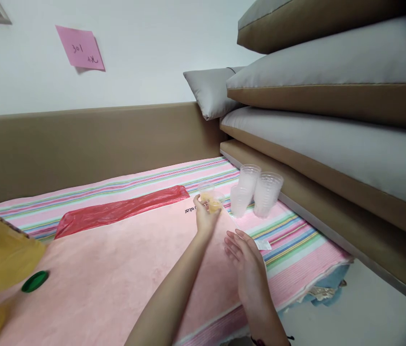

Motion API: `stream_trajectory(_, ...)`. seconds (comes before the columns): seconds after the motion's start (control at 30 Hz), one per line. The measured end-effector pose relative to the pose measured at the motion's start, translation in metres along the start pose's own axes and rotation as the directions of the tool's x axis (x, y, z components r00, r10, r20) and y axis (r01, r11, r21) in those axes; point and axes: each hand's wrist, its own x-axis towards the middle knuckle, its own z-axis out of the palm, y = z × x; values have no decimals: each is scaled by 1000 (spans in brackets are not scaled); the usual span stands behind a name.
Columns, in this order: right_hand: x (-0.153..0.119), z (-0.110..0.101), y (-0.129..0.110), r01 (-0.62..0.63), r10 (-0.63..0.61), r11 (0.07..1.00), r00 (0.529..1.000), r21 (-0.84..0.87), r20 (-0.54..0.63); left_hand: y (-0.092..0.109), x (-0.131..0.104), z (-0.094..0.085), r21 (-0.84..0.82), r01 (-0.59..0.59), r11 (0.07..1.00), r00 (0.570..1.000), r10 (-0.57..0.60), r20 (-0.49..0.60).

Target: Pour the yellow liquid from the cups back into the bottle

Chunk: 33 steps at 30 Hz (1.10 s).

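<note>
My left hand [206,220] is closed around a small clear plastic cup [215,205] with a yellow content at its bottom. Just behind it stands a second clear cup [206,189], also with something yellow in it. Both are at the far right of a pink cloth [145,259], by its dark lettering. My right hand [244,252] is held nearer to me and to the right, palm turned inward, fingers loosely extended and holding nothing. Beyond it, stacks of clear plastic cups [267,194] stand upright on a striped cloth [289,230].
A green cap [35,281] lies at the left beside a large clear container [4,254] of yellow content, cut off by the frame. A red plastic bag [123,209] lies along the back. Stacked grey-brown cushions [325,125] border the right; a pink note [80,48] hangs on the wall.
</note>
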Motion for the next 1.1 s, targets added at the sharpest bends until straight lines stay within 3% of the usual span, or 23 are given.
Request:
stream_trajectory(0.3,0,-1,4,-16,16,1000,999,-5,49,-2,1,3,60,-41,997,999,40,17)
stream_trajectory(0.43,2,-1,5,-43,43,999,998,-16,47,9,-8,-3,133,-102,986,993,109,-45)
stream_trajectory(0.53,4,-2,5,-49,50,999,998,-12,44,35,-17,-4,274,-280,920,952,302,-42)
stream_trajectory(0.63,4,-1,4,-24,24,1000,999,-6,41,64,-19,7,409,-488,771,870,464,166)
stream_trajectory(0.7,4,-1,4,-19,19,1000,999,-2,43,78,-14,20,460,-539,706,842,441,311)
stream_trajectory(0.8,3,0,3,-24,24,1000,999,4,34,86,-4,39,535,-522,665,848,336,409)
stream_trajectory(0.93,6,0,4,-33,33,999,999,-8,18,83,8,52,578,-466,670,873,239,426)
stream_trajectory(1.1,8,1,4,-25,25,1000,1000,2,17,85,11,54,555,-442,705,880,220,420)
